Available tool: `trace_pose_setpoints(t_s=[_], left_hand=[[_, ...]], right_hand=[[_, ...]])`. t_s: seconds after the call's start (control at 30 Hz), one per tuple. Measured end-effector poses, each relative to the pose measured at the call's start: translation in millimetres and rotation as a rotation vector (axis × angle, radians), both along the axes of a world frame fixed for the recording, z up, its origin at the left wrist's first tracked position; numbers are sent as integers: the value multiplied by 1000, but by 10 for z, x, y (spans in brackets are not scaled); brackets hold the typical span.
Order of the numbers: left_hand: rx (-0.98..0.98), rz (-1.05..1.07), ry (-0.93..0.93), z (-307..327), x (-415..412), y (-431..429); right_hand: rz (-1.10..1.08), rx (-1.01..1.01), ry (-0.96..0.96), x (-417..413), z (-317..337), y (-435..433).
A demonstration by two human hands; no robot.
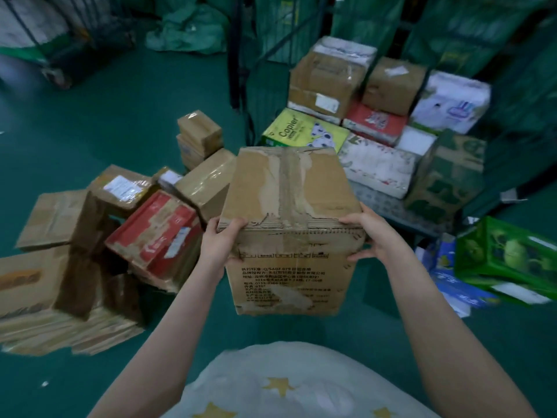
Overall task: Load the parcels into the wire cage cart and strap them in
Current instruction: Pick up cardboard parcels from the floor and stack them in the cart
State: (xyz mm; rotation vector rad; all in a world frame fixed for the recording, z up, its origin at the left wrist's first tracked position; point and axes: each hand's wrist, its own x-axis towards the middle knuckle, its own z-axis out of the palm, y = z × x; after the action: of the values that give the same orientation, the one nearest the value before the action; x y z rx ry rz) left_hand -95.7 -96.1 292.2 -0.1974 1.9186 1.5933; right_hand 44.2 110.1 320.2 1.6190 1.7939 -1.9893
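Note:
I hold a worn brown cardboard box point(289, 212) with peeling tape and black printed text in front of me, above the green floor. My left hand point(221, 241) grips its near left top corner. My right hand point(372, 233) grips its near right top corner. Just beyond the box stands the wire cage cart point(391, 206), its floor holding several parcels: a yellow-green copier paper box point(304, 131), brown cartons point(328, 76), a red and white parcel point(376, 122), a white pack point(452, 98) and a green-printed carton point(446, 176).
A loose heap of brown cartons point(60, 267) and a red box point(156, 233) lies on the floor to my left. A bright green box point(506, 257) and a blue parcel point(452, 282) lie at the right. Green sacks point(187, 28) and other carts stand behind.

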Motion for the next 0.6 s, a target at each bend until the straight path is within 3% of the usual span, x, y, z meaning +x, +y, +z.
trace_pose_setpoints(t_s=[0.3,0.6], left_hand=[[-33,-194,-8,-66,-400,1280],[-3,-348,35,-97,-1275,2734]], right_hand=[[-162,-22,26,69,-98,976],[-325,-18,18,-609,-237,2165]])
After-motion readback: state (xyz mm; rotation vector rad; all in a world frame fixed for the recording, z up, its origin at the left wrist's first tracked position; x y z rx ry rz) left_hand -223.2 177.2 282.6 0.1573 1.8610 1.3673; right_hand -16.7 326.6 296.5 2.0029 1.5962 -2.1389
